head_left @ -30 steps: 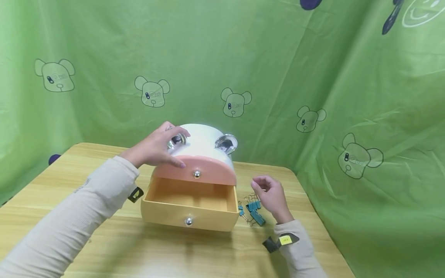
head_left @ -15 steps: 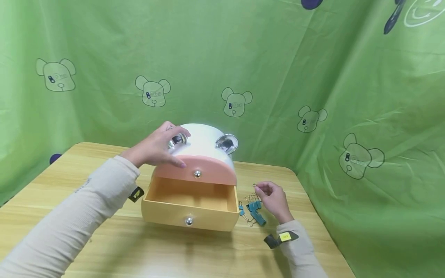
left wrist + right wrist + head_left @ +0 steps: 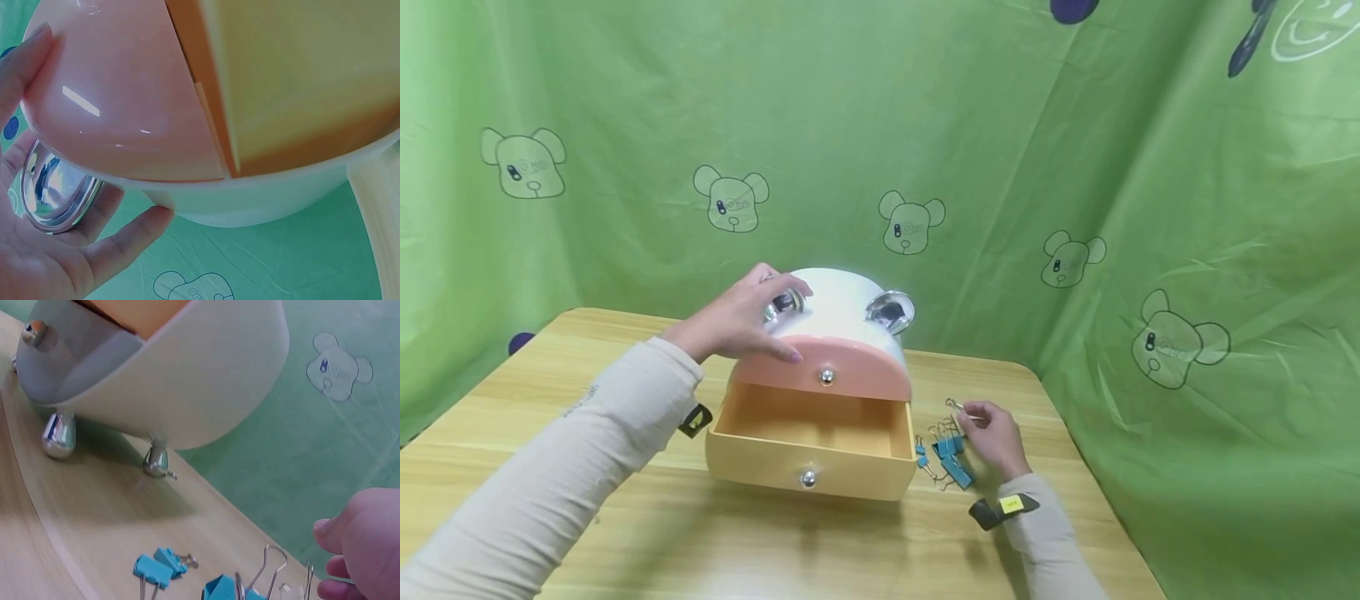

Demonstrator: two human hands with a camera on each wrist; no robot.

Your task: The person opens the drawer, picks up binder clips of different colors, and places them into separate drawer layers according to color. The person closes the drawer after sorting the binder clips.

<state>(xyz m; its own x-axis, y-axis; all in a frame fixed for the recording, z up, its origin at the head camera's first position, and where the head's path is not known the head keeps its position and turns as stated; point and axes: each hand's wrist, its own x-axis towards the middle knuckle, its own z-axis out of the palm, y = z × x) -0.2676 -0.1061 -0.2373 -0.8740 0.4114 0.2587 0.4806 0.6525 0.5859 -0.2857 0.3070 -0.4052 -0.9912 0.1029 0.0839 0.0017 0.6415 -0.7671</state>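
A small two-drawer storage box (image 3: 842,304) with a rounded white top and silver ears stands mid-table. Its pink upper drawer (image 3: 857,367) is closed; the yellow lower drawer (image 3: 760,462) is pulled out, nothing visible inside. My left hand (image 3: 737,317) grips the box around its left ear (image 3: 55,190), thumb on the pink front, other fingers behind. Right of the drawer, my right hand (image 3: 994,435) pinches a small binder clip (image 3: 953,403), mostly hidden by the fingers, with a wire handle poking out. Several blue binder clips (image 3: 957,471) lie beside this hand; the right wrist view shows two small ones (image 3: 153,570).
The wooden table (image 3: 647,525) runs back to a green curtain (image 3: 820,108) printed with bear heads, which also closes off the right side. Silver feet (image 3: 59,436) lift the box off the table. Black straps (image 3: 988,512) hang at both wrists.
My right hand has dipped slightly downward and to the right, and a wire clip handle now shows at its fingertips. The left hand and box have stayed put.
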